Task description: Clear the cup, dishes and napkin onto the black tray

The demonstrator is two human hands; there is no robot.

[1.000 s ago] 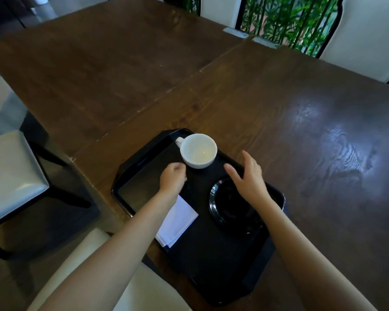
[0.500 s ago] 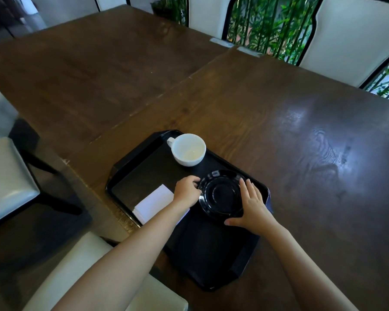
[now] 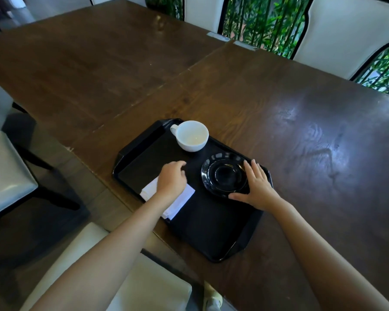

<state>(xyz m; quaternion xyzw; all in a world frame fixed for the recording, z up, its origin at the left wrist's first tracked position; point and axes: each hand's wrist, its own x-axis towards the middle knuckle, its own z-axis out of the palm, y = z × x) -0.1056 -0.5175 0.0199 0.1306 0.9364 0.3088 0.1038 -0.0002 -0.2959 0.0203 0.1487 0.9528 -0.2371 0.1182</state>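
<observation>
A black tray (image 3: 213, 239) lies on the dark wooden table near its front edge. A white cup (image 3: 192, 135) stands empty at the tray's far corner, handle to the left. Stacked black saucers (image 3: 224, 175) sit on the tray's right side. My right hand (image 3: 257, 187) rests against the saucers' right rim, fingers spread and thumb at the near edge. A folded white napkin (image 3: 182, 199) lies at the tray's left edge, partly under my left hand (image 3: 172, 179), which hovers over it with fingers curled and nothing seen in it.
The wooden table (image 3: 290, 113) stretches far back and right. White cushioned chairs stand at the left (image 3: 7, 173) and below me (image 3: 148, 288). White chair backs (image 3: 337, 37) and green plants line the far side.
My left hand has left the saucers' left rim and drawn back over the napkin. My right hand stays at the saucers' right rim. The cup stands where it was.
</observation>
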